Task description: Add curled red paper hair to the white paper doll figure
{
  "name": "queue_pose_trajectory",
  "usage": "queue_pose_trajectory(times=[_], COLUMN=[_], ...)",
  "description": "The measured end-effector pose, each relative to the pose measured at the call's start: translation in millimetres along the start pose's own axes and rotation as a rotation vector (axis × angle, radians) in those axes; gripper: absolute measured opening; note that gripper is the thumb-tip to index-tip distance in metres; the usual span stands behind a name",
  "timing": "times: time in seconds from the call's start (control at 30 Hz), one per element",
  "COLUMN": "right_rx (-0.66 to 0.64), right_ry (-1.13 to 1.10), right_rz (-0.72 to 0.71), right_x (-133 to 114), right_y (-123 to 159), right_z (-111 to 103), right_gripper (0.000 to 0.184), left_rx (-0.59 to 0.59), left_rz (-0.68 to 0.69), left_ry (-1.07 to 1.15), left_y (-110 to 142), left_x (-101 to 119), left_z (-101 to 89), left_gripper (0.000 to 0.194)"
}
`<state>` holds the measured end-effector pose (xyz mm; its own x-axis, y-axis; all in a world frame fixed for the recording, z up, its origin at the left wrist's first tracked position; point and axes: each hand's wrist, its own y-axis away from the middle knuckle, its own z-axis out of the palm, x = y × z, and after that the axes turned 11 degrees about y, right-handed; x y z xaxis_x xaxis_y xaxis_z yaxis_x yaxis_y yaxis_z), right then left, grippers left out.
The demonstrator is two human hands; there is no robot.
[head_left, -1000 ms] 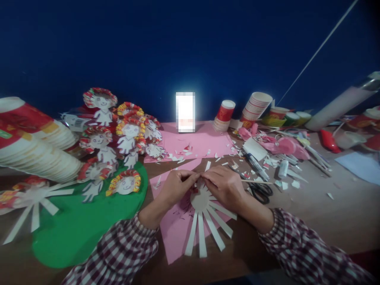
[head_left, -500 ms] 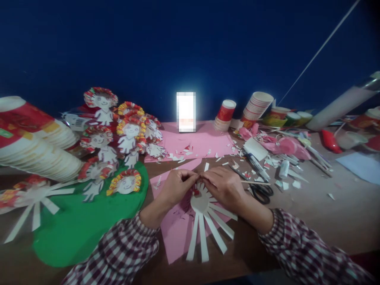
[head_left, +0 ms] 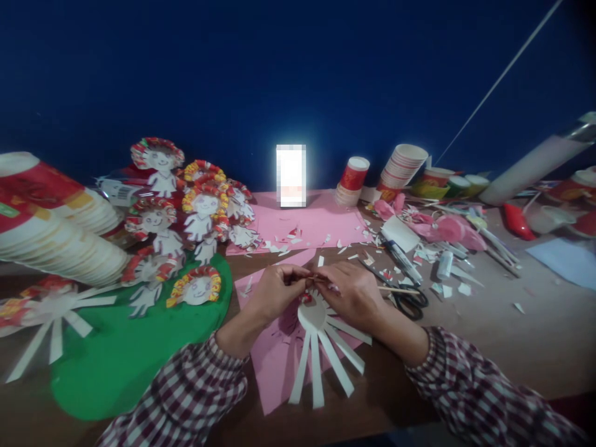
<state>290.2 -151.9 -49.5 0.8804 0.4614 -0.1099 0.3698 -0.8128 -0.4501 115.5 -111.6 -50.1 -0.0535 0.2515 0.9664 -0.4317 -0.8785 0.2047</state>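
Observation:
A paper cup cut into strips (head_left: 313,315) is splayed flat, white inside up, its long strips fanning toward me and a small red curl near its far edge. My left hand (head_left: 282,287) pinches one strip of it at the far side, thumb against fingers. Fingertip to fingertip with it, my right hand (head_left: 350,290) is closed around a thin wooden stick (head_left: 401,288), whose end juts out on the right. The part of the strip between the fingertips is mostly hidden. Beneath lies a pink sheet (head_left: 267,366).
Black scissors (head_left: 410,305) and a marker (head_left: 404,262) lie right of my right hand, among paper scraps. Paper dolls with curled hair (head_left: 201,214) crowd the left beside stacked cups (head_left: 69,242) and a green sheet (head_left: 116,366). A bright screen (head_left: 291,176) stands behind.
My fingertips have shifted slightly at the far strip, and the right fingers have opened a little. The cut cup has tilted slightly left; everything else looks the same.

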Motion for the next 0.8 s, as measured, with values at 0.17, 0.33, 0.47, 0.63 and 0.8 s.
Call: queue_pose_trajectory(times=[0.17,0.33,0.47,0.63,0.8], right_rx=[0.007,-0.014,-0.016,-0.004,0.019], right_ry=[0.013,0.017,0.017,0.03,0.029], right_rz=[0.011,-0.035,-0.047,-0.052,-0.05], right_x=[-0.7,0.4,1.9,1.9,0.5], right_y=[0.0,0.8,1.3,1.3,2.0], right_z=[-0.1,0.3,0.1,-1.1,-1.7], right_gripper=[0.01,0.012,0.013,0.014,0.012], left_rx=[-0.023,-0.062,-0.032,-0.047,-0.074], left_rz=[0.054,0.046,0.005,0.018,0.054], left_ry=[0.02,0.013,0.028,-0.007,-0.127], left_y=[-0.5,0.7,0.2,-0.7,1.3], left_x=[-2.4,0.5,1.2,-0.2,2.8], left_z=[-3.6,-3.2,-1.3,-1.1,-1.8], left_gripper=[0.033,0.03,0.027,0.025,0.022])
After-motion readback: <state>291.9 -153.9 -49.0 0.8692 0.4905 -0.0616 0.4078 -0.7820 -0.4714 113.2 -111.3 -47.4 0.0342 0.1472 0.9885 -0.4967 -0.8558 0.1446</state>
